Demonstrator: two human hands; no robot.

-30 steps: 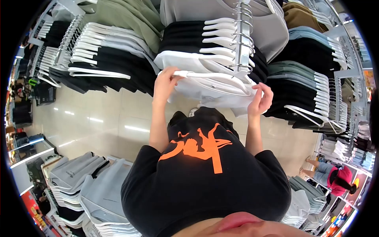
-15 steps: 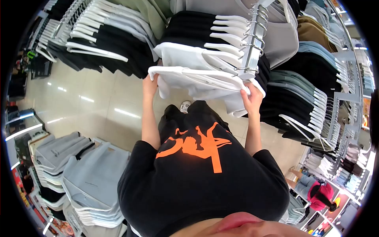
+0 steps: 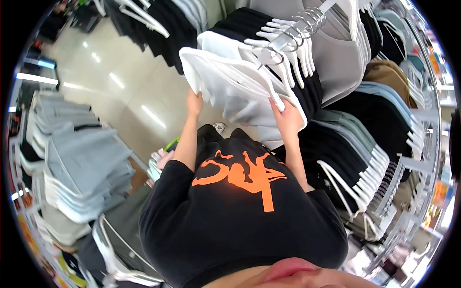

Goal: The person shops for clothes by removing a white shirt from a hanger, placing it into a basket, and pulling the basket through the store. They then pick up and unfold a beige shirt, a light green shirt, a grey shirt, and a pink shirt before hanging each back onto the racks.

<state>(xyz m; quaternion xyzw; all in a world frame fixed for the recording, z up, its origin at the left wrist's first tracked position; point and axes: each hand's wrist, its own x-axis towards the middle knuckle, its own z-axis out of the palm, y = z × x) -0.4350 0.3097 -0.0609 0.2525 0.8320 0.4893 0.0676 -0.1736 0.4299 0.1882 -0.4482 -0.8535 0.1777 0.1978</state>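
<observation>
A white shirt [image 3: 218,89] hangs at the near end of a metal display arm, on a white hanger [image 3: 261,86]. The shirt's left shoulder lies over the hanger's left end, while the right end is bare at the neckline. My left hand [image 3: 194,103] is closed on the shirt's edge below that left shoulder; its fingertips are partly hidden by the cloth. On the other side my right hand [image 3: 286,117] grips the hanger's right end, thumb on top, with shirt cloth beside its fingers.
Behind the white shirt, black shirts [image 3: 245,21] hang on the metal arm [image 3: 288,38]. Racks of black, blue and green clothes [image 3: 355,139] stand close on the right. Grey garments [image 3: 86,163] hang at lower left. Tiled floor [image 3: 129,81] shows at left.
The view has turned, and the racks sit differently in it. The hanger's left end, bare in my left hand before, is now covered by the shirt. My left hand has shifted onto the cloth.
</observation>
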